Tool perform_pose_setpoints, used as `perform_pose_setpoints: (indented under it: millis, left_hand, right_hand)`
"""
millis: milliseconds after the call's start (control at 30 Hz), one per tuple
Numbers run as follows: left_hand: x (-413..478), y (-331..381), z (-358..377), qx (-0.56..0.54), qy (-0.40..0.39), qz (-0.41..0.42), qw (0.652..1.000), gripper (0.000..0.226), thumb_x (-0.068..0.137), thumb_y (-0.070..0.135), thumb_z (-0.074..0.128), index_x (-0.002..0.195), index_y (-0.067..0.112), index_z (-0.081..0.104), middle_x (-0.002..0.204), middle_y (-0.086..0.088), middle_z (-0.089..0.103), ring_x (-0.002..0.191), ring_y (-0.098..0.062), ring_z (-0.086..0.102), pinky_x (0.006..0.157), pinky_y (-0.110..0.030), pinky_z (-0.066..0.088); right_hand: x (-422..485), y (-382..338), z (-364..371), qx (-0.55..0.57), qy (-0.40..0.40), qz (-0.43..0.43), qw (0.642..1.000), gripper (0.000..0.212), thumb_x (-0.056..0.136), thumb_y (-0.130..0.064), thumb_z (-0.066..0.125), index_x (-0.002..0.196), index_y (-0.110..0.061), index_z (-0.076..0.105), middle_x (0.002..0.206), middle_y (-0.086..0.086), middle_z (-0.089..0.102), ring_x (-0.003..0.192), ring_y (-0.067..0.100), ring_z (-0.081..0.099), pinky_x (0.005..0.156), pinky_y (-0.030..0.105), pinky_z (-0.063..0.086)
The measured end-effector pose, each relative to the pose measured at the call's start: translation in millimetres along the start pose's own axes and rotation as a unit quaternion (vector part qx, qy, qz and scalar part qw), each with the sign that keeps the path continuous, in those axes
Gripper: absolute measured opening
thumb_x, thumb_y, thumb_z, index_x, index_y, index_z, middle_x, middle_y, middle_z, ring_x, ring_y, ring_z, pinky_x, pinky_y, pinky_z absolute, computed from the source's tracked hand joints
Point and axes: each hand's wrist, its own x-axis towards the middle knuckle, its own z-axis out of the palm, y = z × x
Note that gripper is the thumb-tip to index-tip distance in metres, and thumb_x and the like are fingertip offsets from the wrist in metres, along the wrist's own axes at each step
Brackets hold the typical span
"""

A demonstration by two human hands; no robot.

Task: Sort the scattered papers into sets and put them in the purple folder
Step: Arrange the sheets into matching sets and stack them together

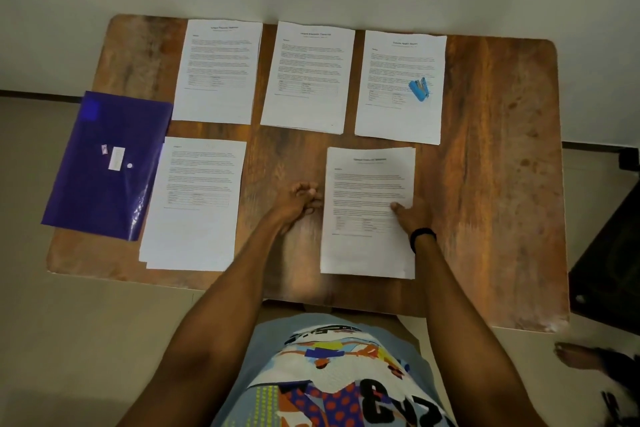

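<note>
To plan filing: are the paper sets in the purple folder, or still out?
Out: five piles lie on the table, outside the purple folder.

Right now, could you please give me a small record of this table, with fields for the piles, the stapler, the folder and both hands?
table: wooden
back row: back-left pile, back-middle pile, back-right pile
front row: front-left pile, front-right pile
stapler: blue, lying on back-right pile
folder: purple, flat, at the table's left edge, beside front-left pile
right hand: holds front-right pile at its right edge, thumb on top
left hand: fingers curled, by that pile's left edge; grip unclear
</note>
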Motion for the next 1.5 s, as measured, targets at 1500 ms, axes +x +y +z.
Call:
perform_pose_setpoints:
  millis: [1500]
  left_hand:
    - [-41.0, -54.2, -193.4, 0.057, 0.176, -0.021, 0.983, 0.081, 0.064, 0.093, 0.051, 0.114, 0.029, 0.058, 0.101, -0.002, 0.069, 0.086, -0.022, 0.067, 0.085, -0.032, 0.059]
  right_hand:
    - [-110.8, -64.7, 316.2, -0.165, -0.040, -0.110, 0.979, 0.053, 0.085, -0.043, 0.074, 0.130, -0.021, 0.054, 0.126, 0.008, 0.052, 0.110, 0.022, 0.054, 0.093, 0.030, 0.048]
